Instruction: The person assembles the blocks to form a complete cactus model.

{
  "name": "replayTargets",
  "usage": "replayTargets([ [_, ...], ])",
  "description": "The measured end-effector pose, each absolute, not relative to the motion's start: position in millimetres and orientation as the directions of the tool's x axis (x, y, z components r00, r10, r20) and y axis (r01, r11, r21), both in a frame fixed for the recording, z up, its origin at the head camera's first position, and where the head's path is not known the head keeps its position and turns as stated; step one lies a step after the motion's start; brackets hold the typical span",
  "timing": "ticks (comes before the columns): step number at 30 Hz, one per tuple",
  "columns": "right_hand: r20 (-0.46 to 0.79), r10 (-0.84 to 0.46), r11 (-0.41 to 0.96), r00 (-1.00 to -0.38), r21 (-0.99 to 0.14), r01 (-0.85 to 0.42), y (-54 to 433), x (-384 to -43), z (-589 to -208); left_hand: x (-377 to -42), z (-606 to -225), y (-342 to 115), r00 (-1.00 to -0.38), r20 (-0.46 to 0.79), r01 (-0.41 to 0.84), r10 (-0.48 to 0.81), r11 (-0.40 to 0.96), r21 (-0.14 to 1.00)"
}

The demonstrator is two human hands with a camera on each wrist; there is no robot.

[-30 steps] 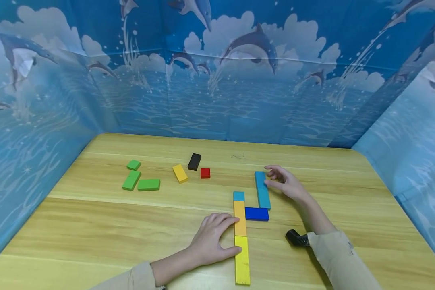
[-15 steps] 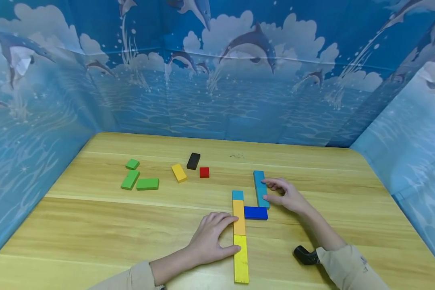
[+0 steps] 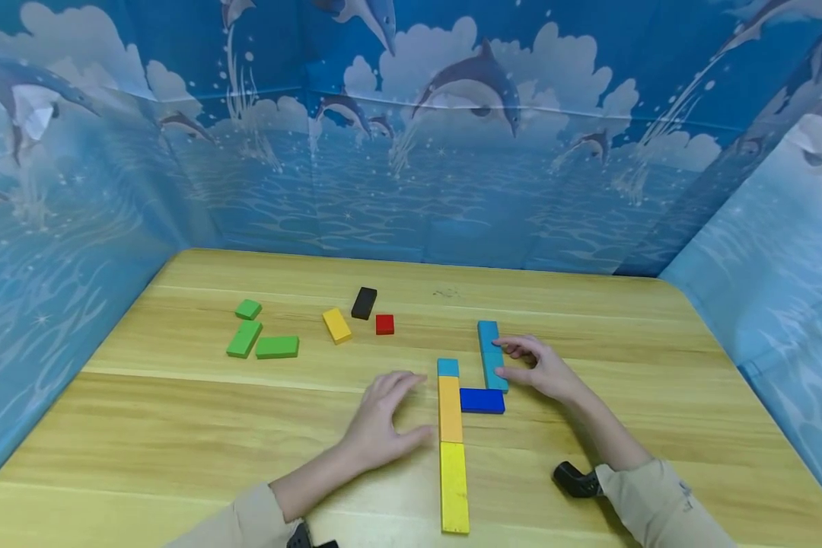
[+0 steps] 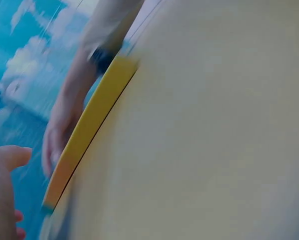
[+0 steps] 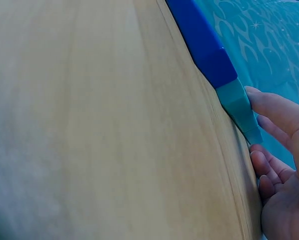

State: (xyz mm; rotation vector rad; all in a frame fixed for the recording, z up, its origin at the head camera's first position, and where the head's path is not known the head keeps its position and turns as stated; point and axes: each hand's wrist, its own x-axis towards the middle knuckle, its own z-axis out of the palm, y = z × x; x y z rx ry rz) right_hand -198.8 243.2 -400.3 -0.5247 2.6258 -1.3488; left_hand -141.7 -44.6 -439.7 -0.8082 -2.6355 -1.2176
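My right hand (image 3: 543, 371) rests its thumb and index finger against the right side of two light blue blocks (image 3: 493, 368), which lie end to end. At their lower end lies a dark blue block (image 3: 482, 401), set crosswise. It reaches to the side of an orange block (image 3: 450, 411). A small light blue block (image 3: 448, 367) tops the orange one, and a long yellow block (image 3: 454, 487) continues the column below. Left of this column my left hand (image 3: 377, 422) hovers with spread thumb and fingers, holding nothing. The right wrist view shows the thumb (image 5: 274, 107) right at the light blue block.
Several loose blocks lie at the back left: green blocks (image 3: 277, 347), a yellow-orange block (image 3: 337, 326), a black block (image 3: 364, 303) and a red block (image 3: 384, 324). A dolphin-print curtain (image 3: 411, 190) borders the wooden table (image 3: 178, 426).
My left hand has come off the orange and yellow blocks, moving left and away from me. My right hand has slid nearer to me along the light blue blocks, then stayed there.
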Motion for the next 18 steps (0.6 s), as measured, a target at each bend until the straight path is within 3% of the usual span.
replayTargets([
  [4, 0.028, -0.372, 0.533, -0.928, -0.812, -0.238, 241.9, -197.5, -397.4, -178.6, -431.3, -77.2, -0.881, 0.397, 0.466, 0.256, 0.611, 0.640],
  [9, 0.022, -0.375, 0.536, -0.927, -0.811, -0.236, 239.3, -194.7, -392.7, -213.8, -425.2, -122.1, -0.918, 0.381, 0.334, 0.105, 0.723, 0.604],
  [18, 0.042, -0.383, 0.531, -0.923, -0.808, -0.257, 248.8, -204.9, -412.1, -238.6, -428.6, -155.3, -0.967, 0.234, 0.205, 0.096, 0.838, 0.506],
])
